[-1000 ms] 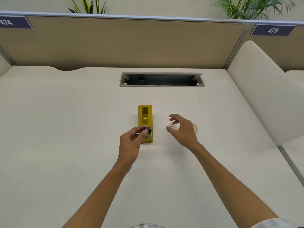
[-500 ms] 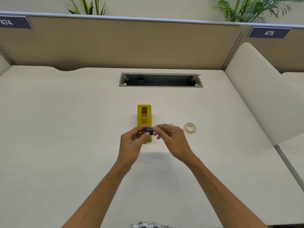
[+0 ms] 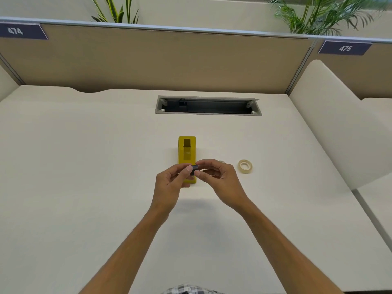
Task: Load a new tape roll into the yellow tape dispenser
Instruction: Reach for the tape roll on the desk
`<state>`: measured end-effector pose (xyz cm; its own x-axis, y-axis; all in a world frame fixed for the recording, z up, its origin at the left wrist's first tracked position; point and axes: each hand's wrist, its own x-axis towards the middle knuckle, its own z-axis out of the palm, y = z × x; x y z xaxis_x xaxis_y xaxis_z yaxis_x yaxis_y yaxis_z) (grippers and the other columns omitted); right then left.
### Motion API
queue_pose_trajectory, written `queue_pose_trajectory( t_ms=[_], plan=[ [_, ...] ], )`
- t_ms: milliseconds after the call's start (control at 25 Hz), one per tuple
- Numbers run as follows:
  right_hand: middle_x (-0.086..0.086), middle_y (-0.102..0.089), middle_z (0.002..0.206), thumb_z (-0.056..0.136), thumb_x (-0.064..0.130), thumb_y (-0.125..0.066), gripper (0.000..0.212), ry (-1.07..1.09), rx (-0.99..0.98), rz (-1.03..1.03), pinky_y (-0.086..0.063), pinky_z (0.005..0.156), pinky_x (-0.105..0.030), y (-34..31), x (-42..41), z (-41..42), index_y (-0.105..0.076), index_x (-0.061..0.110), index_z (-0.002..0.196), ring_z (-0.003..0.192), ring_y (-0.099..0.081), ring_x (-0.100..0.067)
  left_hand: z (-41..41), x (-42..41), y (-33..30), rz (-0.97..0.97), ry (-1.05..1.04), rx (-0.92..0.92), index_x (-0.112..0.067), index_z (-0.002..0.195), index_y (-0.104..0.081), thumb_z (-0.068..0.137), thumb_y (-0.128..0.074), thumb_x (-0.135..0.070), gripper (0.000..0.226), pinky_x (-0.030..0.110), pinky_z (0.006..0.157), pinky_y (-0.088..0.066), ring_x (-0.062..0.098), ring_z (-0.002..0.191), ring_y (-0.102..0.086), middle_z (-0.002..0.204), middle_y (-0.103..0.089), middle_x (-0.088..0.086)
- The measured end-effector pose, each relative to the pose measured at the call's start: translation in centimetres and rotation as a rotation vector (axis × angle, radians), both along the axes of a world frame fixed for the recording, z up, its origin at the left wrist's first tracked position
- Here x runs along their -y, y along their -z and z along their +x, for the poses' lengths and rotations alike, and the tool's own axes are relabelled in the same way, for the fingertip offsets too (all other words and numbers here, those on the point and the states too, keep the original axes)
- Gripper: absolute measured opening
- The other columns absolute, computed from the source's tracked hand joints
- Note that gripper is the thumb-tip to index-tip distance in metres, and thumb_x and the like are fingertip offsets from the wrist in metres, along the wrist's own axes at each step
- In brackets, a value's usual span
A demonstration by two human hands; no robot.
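Observation:
The yellow tape dispenser (image 3: 186, 151) stands on the white desk (image 3: 84, 166), its long axis pointing away from me; its near end is hidden behind my fingers. A small black spindle core (image 3: 194, 169) is held above that near end, pinched between my left hand (image 3: 169, 187) and my right hand (image 3: 222, 183). A cream tape roll (image 3: 245, 166) lies flat on the desk to the right of my right hand. A second ring, pale and mostly hidden (image 3: 221, 161), peeks out behind my right fingers.
A rectangular cable slot (image 3: 209, 105) is cut into the desk behind the dispenser. A beige partition wall (image 3: 169, 60) closes the back, and a white side panel (image 3: 331, 124) rises at the right. Plants stand behind the partition.
One second ago my right hand hovered open over the rings at the right. It has moved left and joined my left hand on the black core. The tape roll is now uncovered.

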<state>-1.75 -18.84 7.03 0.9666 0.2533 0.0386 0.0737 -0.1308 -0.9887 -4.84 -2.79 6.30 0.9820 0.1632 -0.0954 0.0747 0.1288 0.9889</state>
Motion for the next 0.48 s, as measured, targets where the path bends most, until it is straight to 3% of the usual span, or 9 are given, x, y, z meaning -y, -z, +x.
queue_pose_trajectory(
  t_ms=[280,480],
  plan=[
    [0.008,-0.075,0.096,0.084,0.015,-0.076,0.025,-0.031,0.012,0.013,-0.058,0.085,-0.029,-0.01,0.04,-0.12,-0.072,0.018,0.108,0.093,-0.072,-0.012,-0.13,0.00,0.03,0.009,0.025,0.007,-0.021,0.104,-0.075,0.091,-0.065,-0.016,0.017,0.020,0.069,-0.057,0.016,0.089,-0.075,0.094,-0.079,-0.004],
    [0.002,-0.073,0.105,0.084,0.022,-0.075,0.027,0.015,-0.014,-0.031,-0.057,0.085,-0.026,0.64,0.88,0.41,-0.070,0.025,0.110,0.096,-0.070,-0.010,0.03,0.02,0.08,-0.019,0.013,-0.006,-0.015,0.106,-0.075,0.090,-0.067,-0.011,0.019,0.021,0.073,-0.058,0.018,0.091,-0.075,0.099,-0.078,0.001]
  ],
)
